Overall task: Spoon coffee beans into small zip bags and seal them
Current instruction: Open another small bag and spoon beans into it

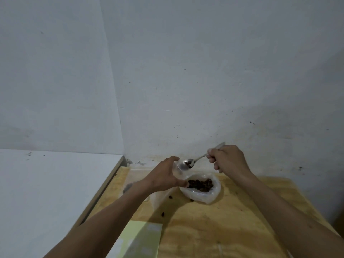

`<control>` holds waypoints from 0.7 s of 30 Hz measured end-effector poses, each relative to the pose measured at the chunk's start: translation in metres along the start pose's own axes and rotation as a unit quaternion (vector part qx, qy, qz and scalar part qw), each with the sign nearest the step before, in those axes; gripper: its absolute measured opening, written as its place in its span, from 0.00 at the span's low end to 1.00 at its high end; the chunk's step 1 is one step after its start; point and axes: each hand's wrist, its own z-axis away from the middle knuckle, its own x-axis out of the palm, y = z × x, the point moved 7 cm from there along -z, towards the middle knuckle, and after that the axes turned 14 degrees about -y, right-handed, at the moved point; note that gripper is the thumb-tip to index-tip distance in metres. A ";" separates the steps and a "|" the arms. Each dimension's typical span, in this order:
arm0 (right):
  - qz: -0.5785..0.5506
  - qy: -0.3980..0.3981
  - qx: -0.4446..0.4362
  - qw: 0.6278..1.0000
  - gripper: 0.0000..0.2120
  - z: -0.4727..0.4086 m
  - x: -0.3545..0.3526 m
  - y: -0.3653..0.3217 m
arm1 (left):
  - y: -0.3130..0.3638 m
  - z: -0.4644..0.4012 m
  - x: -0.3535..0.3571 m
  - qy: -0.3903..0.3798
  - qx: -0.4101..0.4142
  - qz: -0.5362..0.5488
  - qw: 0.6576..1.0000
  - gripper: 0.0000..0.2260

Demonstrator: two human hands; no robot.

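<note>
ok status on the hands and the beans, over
Left hand holds small bag open. Right hand tips spoon of beans at its mouth. Big bag of beans below; stray beans on table.

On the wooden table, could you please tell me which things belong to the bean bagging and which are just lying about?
In use:
- spoon with beans, in the right hand
- small zip bag, held by the left hand
- open bag of coffee beans

Lying about:
- stray beans on the table
- pale green card

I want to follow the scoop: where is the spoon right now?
In the head view, the right hand holds the spoon, its bowl of beans at the small zip bag in the left hand.
</note>
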 end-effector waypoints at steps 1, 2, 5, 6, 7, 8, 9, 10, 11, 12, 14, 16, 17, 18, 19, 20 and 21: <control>0.032 0.001 -0.027 0.999 0.14 0.003 0.004 -0.008 | 0.000 0.000 -0.001 0.002 -0.001 0.001 1.000 0.43; 0.060 0.004 -0.051 0.997 0.15 0.005 0.006 -0.015 | 0.000 0.001 -0.002 0.004 -0.002 0.004 1.000 0.43; 0.115 0.035 -0.093 0.988 0.18 0.004 -0.003 -0.022 | -0.004 0.003 -0.005 0.005 -0.008 0.028 1.000 0.44; 0.127 0.049 -0.097 0.986 0.18 0.002 -0.008 -0.020 | -0.007 0.004 -0.006 0.003 -0.011 0.037 0.999 0.44; 0.146 0.062 -0.096 0.983 0.19 0.001 -0.014 -0.016 | -0.009 0.005 -0.007 0.002 -0.014 0.045 0.999 0.44; 0.175 0.071 -0.090 0.978 0.20 0.000 -0.020 -0.010 | -0.011 0.005 -0.007 0.000 -0.016 0.051 0.999 0.43; 0.208 0.075 -0.080 0.972 0.20 0.000 -0.024 -0.003 | -0.012 0.006 -0.007 -0.003 -0.016 0.054 0.998 0.43; 0.241 0.076 -0.072 0.965 0.21 0.000 -0.027 0.005 | -0.013 0.006 -0.007 -0.006 -0.017 0.054 0.998 0.44; 0.272 0.076 -0.064 0.957 0.21 0.001 -0.028 0.012 | -0.013 0.006 -0.006 -0.010 -0.017 0.053 0.998 0.44; 0.296 0.075 -0.058 0.951 0.21 0.003 -0.029 0.019 | -0.013 0.005 -0.005 -0.015 -0.019 0.052 0.998 0.45; 0.333 0.078 -0.050 0.939 0.22 0.007 -0.027 0.031 | -0.012 0.003 -0.002 -0.026 -0.021 0.051 0.998 0.45; 0.367 0.075 -0.043 0.926 0.23 0.010 -0.020 0.038 | -0.010 0.001 0.003 -0.040 -0.021 0.047 0.998 0.45; 0.382 0.075 -0.035 0.921 0.22 0.011 -0.016 0.041 | -0.008 0.000 0.004 -0.044 -0.019 0.043 0.998 0.45; 0.388 0.078 -0.026 0.918 0.22 0.013 -0.011 0.043 | -0.007 0.000 0.006 -0.046 -0.020 0.038 0.998 0.45; 0.376 0.082 -0.014 0.923 0.23 0.015 -0.008 0.045 | -0.005 -0.001 0.007 -0.046 -0.020 0.034 0.998 0.45; 0.346 0.086 0.003 0.934 0.23 0.015 -0.005 0.051 | -0.005 -0.002 0.008 -0.047 -0.021 0.031 0.998 0.45; 0.300 0.089 0.023 0.950 0.23 0.015 -0.004 0.059 | -0.005 -0.003 0.008 -0.047 -0.024 0.031 0.998 0.45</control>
